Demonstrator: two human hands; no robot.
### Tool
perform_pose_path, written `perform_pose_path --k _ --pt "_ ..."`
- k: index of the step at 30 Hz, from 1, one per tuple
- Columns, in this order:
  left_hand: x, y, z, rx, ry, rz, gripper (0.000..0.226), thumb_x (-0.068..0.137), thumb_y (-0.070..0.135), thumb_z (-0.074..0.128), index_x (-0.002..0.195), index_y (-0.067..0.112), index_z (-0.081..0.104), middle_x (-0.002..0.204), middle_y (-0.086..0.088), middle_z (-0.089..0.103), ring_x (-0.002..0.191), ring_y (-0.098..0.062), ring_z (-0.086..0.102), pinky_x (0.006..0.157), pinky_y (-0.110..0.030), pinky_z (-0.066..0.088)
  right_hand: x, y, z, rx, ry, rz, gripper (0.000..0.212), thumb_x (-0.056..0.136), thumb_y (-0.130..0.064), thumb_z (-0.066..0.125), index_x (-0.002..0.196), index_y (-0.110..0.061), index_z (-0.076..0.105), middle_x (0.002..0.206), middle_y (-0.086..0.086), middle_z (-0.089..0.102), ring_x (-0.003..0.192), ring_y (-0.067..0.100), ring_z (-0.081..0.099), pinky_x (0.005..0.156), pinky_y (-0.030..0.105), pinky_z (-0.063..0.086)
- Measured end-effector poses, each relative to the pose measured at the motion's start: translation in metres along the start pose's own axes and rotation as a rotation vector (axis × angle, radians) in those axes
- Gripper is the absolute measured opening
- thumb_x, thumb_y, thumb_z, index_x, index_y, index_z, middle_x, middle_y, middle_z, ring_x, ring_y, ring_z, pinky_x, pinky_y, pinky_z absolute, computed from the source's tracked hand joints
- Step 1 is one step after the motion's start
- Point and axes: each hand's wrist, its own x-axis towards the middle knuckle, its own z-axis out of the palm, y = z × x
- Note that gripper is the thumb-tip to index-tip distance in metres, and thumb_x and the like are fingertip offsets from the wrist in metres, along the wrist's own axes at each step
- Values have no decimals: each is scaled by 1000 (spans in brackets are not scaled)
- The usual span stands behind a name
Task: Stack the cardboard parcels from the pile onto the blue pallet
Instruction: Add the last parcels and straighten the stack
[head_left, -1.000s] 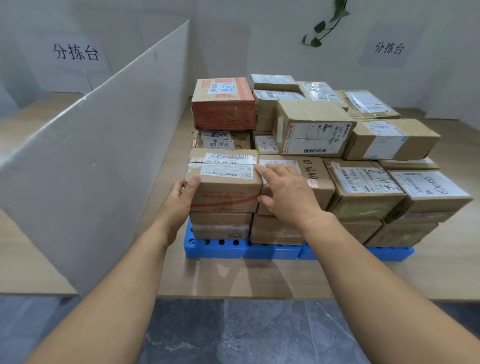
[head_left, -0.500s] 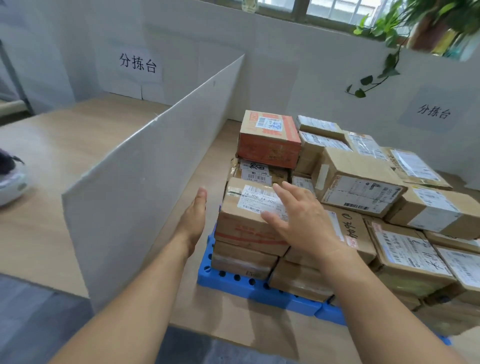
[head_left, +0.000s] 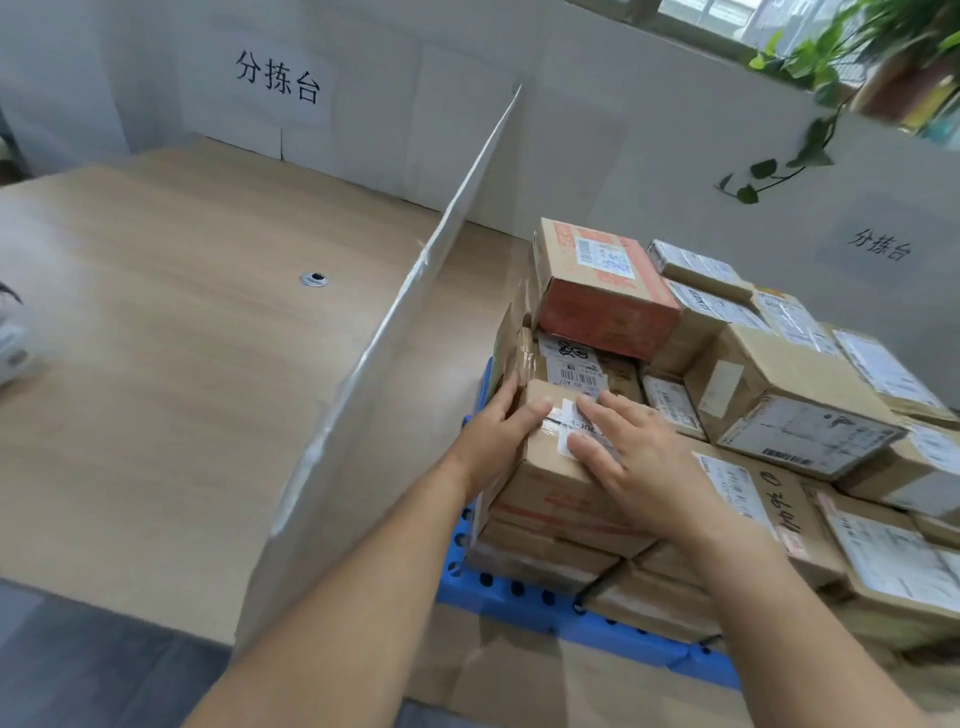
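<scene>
Several cardboard parcels stand stacked on the blue pallet (head_left: 519, 597), which shows only along its front and left edge. The front-left parcel (head_left: 550, 493), brown with a white label and a red stripe, lies on top of a lower box. My left hand (head_left: 498, 431) grips its left side, thumb over the top edge. Resting flat on the parcel's top and label is my right hand (head_left: 639, 457), fingers straight. A red-sided box (head_left: 602, 306) sits highest, just behind.
A tall white divider board (head_left: 395, 374) stands close to the pallet's left. Beyond it lies the wooden table (head_left: 182, 364) with a metal grommet (head_left: 313, 279) and a white object (head_left: 13, 343) at the far left edge. White walls with signs and a plant (head_left: 831, 78) stand behind.
My left hand, held off the parcel half a second ago, has come back onto its left side. My right hand stays on top. The view has swung left and closer.
</scene>
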Motion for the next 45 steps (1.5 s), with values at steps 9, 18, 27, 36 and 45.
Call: perform_pose_path --k 9,18,27,36,45 --pt "11 8 -2 -23 24 18 76 76 66 55 143 38 33 139 8 50 125 -17 50 108 -45 36 13 7 -7 51 8 66 54 97 -47 38 147 -28 32 156 -3 24 142 16 18 114 31 14" --pt "39 7 5 -82 5 -78 58 81 64 43 130 34 53 125 -2 63 116 -22 59 105 -48 39 40 29 -5 70 -121 86 56 99 -51 27 142 -18 42 150 4 37 138 21 29 112 33 22" --pt "53 24 -2 -23 137 -35 53 97 54 32 142 26 38 139 14 41 126 -2 36 107 -24 23 52 33 -18 62 101 70 58 96 -50 37 143 -17 39 146 4 38 134 20 30 109 34 26" --pt "111 67 -3 74 161 69 61 95 61 26 149 32 24 149 9 34 136 -11 30 100 -26 23 101 49 -45 -65 323 65 56 98 -38 42 149 -21 26 153 11 24 140 28 19 115 39 16" --pt "135 70 -20 168 80 99 63 93 62 28 148 33 25 148 9 38 134 -12 35 113 -36 27 113 45 -38 -73 301 105 48 100 -33 38 146 -24 33 145 10 36 131 28 27 107 38 29"
